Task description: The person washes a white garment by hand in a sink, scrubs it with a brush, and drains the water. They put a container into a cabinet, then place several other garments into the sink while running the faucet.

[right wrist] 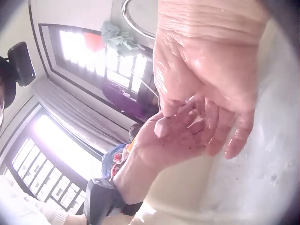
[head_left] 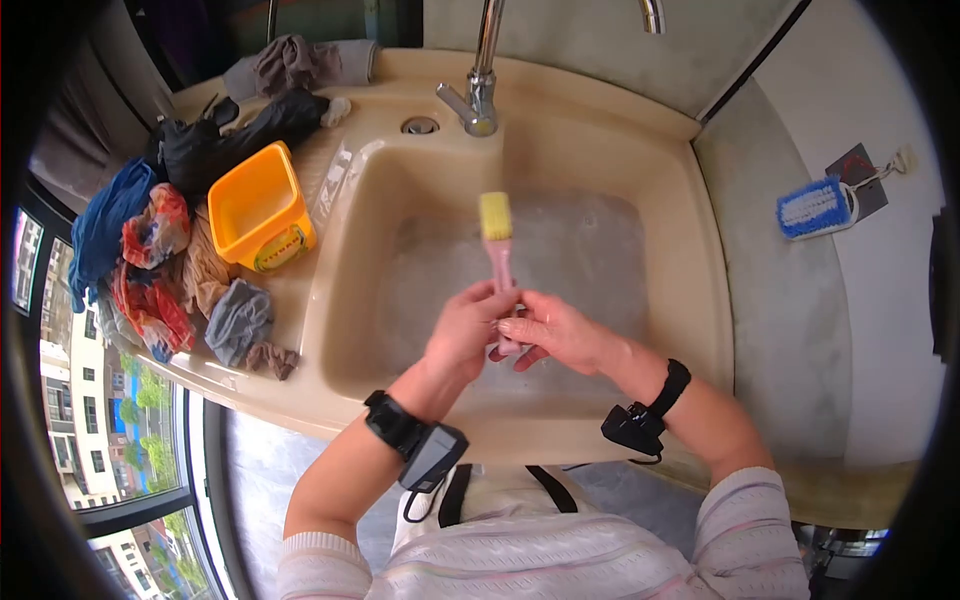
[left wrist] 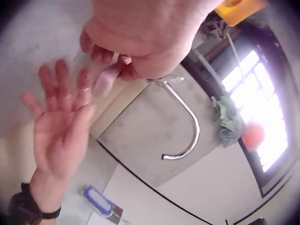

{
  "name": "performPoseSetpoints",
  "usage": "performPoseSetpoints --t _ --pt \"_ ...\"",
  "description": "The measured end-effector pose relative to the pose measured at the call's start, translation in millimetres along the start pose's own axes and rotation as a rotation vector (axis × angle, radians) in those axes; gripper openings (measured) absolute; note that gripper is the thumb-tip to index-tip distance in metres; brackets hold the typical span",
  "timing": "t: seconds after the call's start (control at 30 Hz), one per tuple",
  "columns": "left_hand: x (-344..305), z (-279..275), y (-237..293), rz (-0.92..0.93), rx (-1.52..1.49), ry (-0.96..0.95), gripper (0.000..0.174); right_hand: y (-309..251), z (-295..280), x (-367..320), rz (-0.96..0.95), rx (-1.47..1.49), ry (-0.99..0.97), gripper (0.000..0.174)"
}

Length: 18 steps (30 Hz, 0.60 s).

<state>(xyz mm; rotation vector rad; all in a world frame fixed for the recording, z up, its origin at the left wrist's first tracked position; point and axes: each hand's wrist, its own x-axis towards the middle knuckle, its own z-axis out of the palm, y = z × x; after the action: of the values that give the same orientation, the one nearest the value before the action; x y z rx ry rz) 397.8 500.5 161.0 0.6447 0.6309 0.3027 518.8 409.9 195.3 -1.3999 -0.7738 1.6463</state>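
A scrub brush [head_left: 501,255] with a pink handle and yellow bristles points away from me over the sink [head_left: 345,270]. My left hand [head_left: 467,330] grips its handle, and the handle's end [left wrist: 106,82] sticks out below the fist in the left wrist view. My right hand [head_left: 562,330] is right beside the left, its thumb by the left fingers at the handle. Seen from the left wrist, the right palm faces up with its fingers straight and spread. Wet skin shines on the right hand [right wrist: 211,79] in the right wrist view. Cloudy grey water [head_left: 590,265] lies beneath both hands.
A chrome faucet [head_left: 482,85] rises at the sink's back edge. On the left ledge stands a yellow tub [head_left: 262,208] among heaped wet clothes [head_left: 155,310]. A blue and white brush [head_left: 815,208] hangs on the right wall. Beyond the left edge is a window [head_left: 130,440].
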Motion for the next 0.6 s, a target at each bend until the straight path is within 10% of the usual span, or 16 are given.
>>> performPoseSetpoints --t 0.27,0.6 --pt "9.9 -6.2 -11.1 0.133 0.707 0.025 0.042 19.1 -46.8 -21.4 0.093 0.021 0.162 0.028" --pt "3.3 -5.2 4.1 0.172 0.61 -0.05 0.034 49.4 -97.6 5.6 0.417 -1.537 0.062 0.024"
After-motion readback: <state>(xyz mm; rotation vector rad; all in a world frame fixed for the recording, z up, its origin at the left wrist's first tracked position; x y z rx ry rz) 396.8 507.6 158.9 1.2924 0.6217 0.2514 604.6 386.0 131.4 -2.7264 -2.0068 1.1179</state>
